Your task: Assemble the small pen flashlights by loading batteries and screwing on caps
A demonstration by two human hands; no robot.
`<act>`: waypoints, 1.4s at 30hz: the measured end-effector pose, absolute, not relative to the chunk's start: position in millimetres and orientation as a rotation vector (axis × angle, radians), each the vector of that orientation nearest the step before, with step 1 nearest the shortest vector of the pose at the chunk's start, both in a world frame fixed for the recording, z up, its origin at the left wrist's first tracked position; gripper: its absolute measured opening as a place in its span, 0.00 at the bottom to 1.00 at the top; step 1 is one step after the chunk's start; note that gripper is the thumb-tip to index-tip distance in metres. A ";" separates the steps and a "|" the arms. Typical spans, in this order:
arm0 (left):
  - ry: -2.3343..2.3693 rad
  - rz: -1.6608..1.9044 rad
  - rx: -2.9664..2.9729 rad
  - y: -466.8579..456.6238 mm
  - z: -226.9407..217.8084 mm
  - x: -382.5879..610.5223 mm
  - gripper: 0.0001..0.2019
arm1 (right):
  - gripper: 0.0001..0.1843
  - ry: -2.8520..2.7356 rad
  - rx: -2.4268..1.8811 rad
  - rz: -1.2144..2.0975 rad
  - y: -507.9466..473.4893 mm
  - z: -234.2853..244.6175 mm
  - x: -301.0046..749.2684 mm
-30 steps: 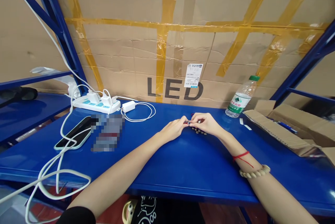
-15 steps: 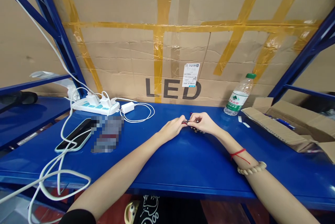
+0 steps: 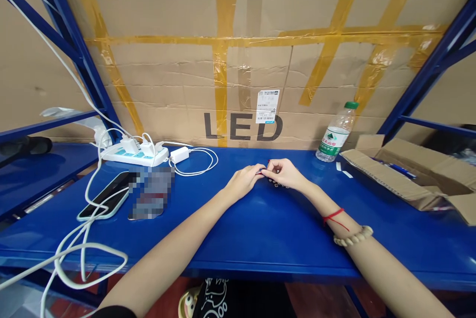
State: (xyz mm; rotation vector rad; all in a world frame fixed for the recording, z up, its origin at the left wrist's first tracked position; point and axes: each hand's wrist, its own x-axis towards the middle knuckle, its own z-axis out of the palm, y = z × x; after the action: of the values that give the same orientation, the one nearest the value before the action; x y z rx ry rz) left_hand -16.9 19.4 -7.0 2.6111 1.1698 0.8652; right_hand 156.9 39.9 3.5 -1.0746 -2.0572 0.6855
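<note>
Two bare hands meet above the middle of a blue table (image 3: 267,238), toward its back. The left hand (image 3: 243,181) has its fingers drawn together at a slim piece (image 3: 259,173), little of which shows between the fingertips. The right hand (image 3: 284,173) pinches close against it, thumb and forefinger nearly meeting; its grip is narrow. Just below the right hand's fingers is a dark beaded strand (image 3: 275,184) with pale spots, partly hidden; whether it joins the slim piece, I cannot tell. The right forearm wears a red string (image 3: 334,215) and a pale bracelet (image 3: 353,236). To the left are a phone (image 3: 116,186) and a white power strip (image 3: 158,160); to the right, a green-capped bottle (image 3: 334,137) and an open cardboard box (image 3: 383,182). A cardboard panel (image 3: 167,80) lettered "LED" stands behind.
</note>
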 end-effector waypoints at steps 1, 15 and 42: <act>1.174 0.868 2.619 20.0 -7.3 -16.6 0.10 | 0.19 -2.057 -1.087 0.657 39.7 3.3 156.7; 1.429 0.797 2.808 21.7 -7.6 -14.4 0.12 | 0.16 -2.145 -1.267 0.356 28.7 12.2 152.8; 1.650 0.746 2.763 16.9 -1.5 -12.7 0.14 | 0.18 -2.067 -1.258 0.133 30.3 12.6 148.3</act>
State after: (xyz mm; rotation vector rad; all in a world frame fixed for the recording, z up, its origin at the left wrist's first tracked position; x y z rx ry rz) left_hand -12.7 16.9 -1.5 2.7628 1.6505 0.7464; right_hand 148.3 30.3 12.6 -1.2577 -2.0672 0.1332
